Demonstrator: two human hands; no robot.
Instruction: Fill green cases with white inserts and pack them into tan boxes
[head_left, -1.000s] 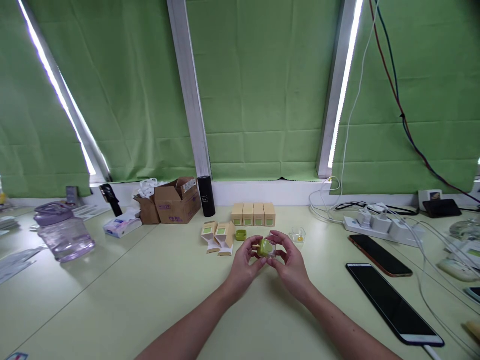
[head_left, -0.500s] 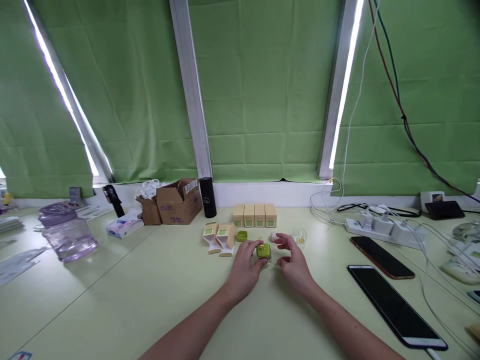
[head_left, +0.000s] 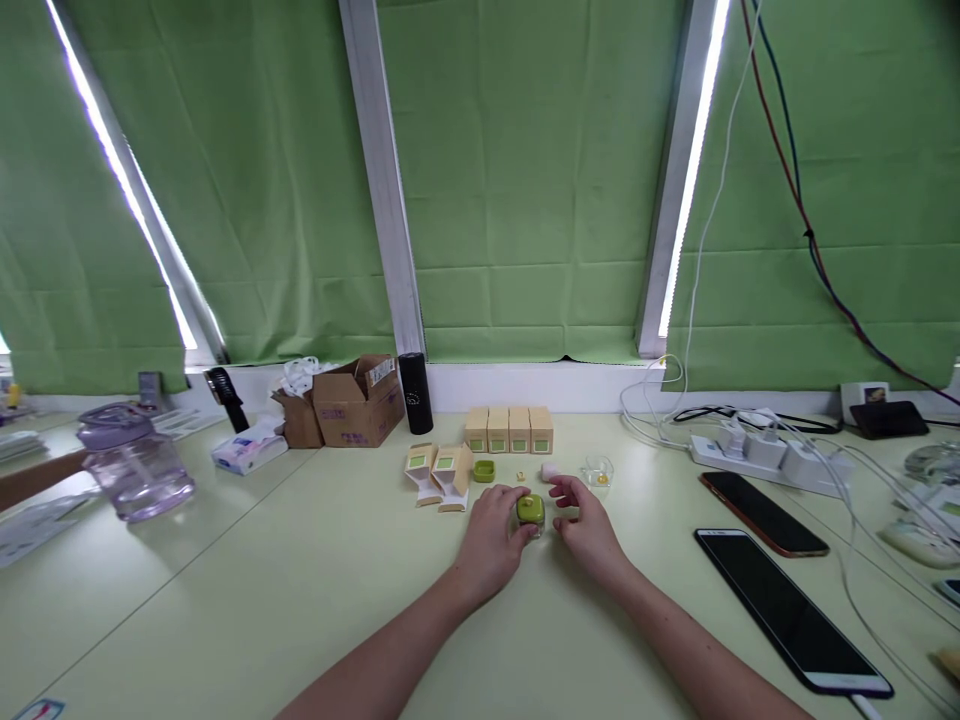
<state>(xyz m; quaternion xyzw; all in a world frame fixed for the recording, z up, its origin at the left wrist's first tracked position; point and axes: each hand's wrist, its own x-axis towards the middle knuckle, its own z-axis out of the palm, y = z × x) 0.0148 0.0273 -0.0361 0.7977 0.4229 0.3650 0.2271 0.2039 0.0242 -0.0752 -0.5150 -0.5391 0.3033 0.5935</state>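
My left hand (head_left: 491, 535) grips a small green-lidded clear case (head_left: 530, 511) resting on the pale green table (head_left: 300, 590). My right hand (head_left: 587, 524) hovers just right of the case, fingers curled and parted, nothing visible in them. A small pink-white piece (head_left: 550, 471) and a tiny yellow bit (head_left: 520, 476) lie just beyond the hands. A green lid (head_left: 484, 470) sits to the left of them, and a clear open case with a yellow item (head_left: 599, 471) to the right.
A row of tan boxes (head_left: 509, 429) and two opened ones (head_left: 437, 472) stand behind. Cardboard box (head_left: 357, 400), black cylinder (head_left: 415, 393), tissue pack (head_left: 246, 449) and water jug (head_left: 133, 462) lie left. Phones (head_left: 787, 607), power strip (head_left: 765, 453) and cables lie right. Another person's arm (head_left: 34, 478) shows far left.
The green case came down from between both hands onto the table. My right hand let go of it and drew slightly right; the pink-white piece now lies uncovered.
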